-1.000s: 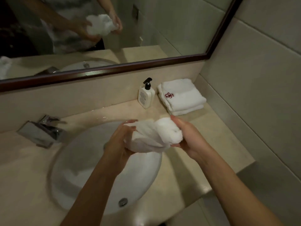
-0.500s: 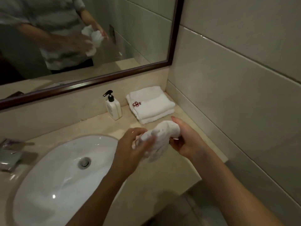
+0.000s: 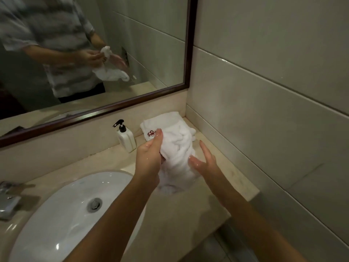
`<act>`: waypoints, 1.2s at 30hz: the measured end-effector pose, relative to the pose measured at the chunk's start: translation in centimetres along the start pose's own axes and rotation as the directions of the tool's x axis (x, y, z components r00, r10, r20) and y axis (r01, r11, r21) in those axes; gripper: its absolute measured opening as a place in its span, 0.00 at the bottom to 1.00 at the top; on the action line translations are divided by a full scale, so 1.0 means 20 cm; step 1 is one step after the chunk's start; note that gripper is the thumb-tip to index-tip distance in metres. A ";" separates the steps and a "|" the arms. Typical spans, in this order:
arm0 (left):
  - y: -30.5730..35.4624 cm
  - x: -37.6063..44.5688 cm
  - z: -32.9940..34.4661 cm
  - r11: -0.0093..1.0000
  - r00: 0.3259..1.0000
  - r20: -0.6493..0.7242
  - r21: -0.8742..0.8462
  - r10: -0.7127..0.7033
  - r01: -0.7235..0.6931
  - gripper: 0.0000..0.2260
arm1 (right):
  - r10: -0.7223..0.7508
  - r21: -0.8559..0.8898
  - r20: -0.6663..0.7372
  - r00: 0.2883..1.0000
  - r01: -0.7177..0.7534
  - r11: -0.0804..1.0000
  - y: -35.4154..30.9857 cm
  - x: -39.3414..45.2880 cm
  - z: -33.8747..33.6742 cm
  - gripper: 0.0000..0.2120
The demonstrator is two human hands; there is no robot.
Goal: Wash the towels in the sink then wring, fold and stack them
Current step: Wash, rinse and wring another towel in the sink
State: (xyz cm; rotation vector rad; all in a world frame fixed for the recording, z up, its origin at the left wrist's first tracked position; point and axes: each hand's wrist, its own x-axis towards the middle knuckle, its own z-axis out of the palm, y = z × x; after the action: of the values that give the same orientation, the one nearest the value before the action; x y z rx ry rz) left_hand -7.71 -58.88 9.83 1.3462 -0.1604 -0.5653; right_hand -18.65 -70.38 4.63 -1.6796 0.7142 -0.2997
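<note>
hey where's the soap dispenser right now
In the head view, the soap dispenser stands on the counter against the back ledge under the mirror, behind the sink, left of the folded towels.

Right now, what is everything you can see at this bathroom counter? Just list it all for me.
wet towel: one, white, crumpled, held above the counter right of the sink
folded towels: a small stack, white with a red emblem, back right corner of the counter, partly hidden by the wet towel; count unclear
pump bottle: one, white with a black pump, against the back wall left of the stack
sink: one, white, oval, set in the counter at lower left
faucet: one, chrome, at the left edge
counter: one, beige stone
mirror: one, dark wooden frame, above the counter
left hand: grips the wet towel
right hand: fingers straight, touching the wet towel's side
</note>
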 end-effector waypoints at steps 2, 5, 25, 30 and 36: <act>0.04 0.03 0.02 0.999 0.999 0.048 -0.036 -0.006 0.007 0.17 | -0.166 -0.075 0.105 0.980 0.174 0.982 -0.02 -0.03 0.02 0.41; 0.05 0.05 0.03 1.000 0.991 0.132 0.009 0.008 -0.010 0.18 | -0.279 -0.172 0.073 0.957 0.288 0.942 -0.03 0.00 0.00 0.19; 0.04 0.18 0.01 0.899 0.973 0.230 0.417 0.035 -0.131 0.25 | -0.093 0.247 -0.322 0.942 0.179 0.952 -0.12 0.07 -0.39 0.10; 0.07 0.23 0.00 0.876 0.955 0.286 0.436 0.083 -0.207 0.11 | -0.066 0.288 -0.346 0.936 0.173 0.942 -0.10 0.09 -0.44 0.07; 0.09 0.24 0.00 0.896 0.950 0.312 0.417 0.015 -0.151 0.15 | -0.107 0.144 -0.329 0.938 0.162 0.976 -0.07 0.12 -0.47 0.10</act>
State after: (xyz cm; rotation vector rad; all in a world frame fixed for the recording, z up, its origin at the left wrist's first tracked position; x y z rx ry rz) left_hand -3.06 -61.05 10.53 1.6725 -0.6262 -0.6856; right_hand -21.54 -79.12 7.81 -1.5353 0.7888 -0.7247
